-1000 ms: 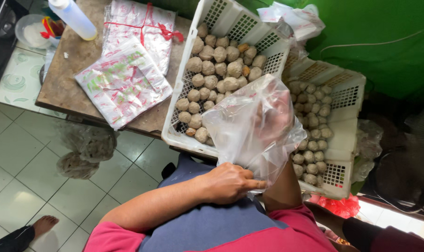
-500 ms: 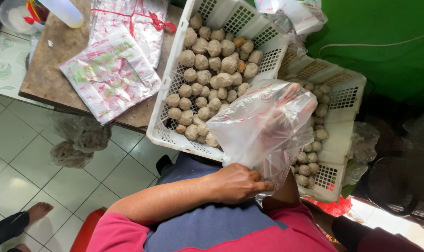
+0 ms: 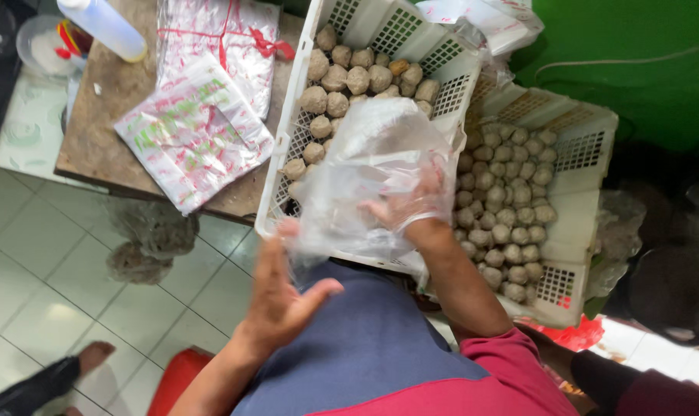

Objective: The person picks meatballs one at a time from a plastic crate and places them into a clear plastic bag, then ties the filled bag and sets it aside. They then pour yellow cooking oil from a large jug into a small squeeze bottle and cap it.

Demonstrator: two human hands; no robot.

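Change: the left hand (image 3: 284, 296), flat against the lap a moment ago, is now lifted with fingers spread, its fingertips at the bag's edge; the view has swung closer over the crates.
Bag: the clear plastic bag (image 3: 368, 173) hangs open at 12 o'clock of the lap, over the near crate (image 3: 288, 166).
Right hand: the right hand (image 3: 411, 204), gloved in thin plastic, is inside the bag, fingers wide.
Meaning: the bag looks readied for filling; meatballs (image 3: 349, 77) lie at 12 o'clock, more (image 3: 511, 208) at 2 o'clock.
Table: printed bags (image 3: 191, 139) lie at 10 o'clock.

A worn brown wooden table (image 3: 107, 142) stands on white floor tiles (image 3: 33, 262). On it lie printed plastic bag packs (image 3: 191, 139), a white bottle (image 3: 103, 27) and a crate's (image 3: 288, 146) edge.
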